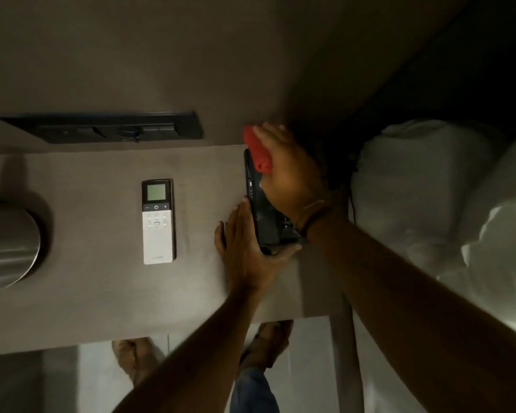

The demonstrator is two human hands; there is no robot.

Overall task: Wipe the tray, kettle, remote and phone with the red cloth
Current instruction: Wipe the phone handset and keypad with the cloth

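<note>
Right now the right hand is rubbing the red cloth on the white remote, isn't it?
Not quite. In the head view the right hand presses the red cloth on the black phone, which the left hand steadies. The remote lies untouched beside them.

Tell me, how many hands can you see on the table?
2. The left hand steadies the near end of the black phone on the table. The right hand presses the red cloth on the phone's far end.
</note>
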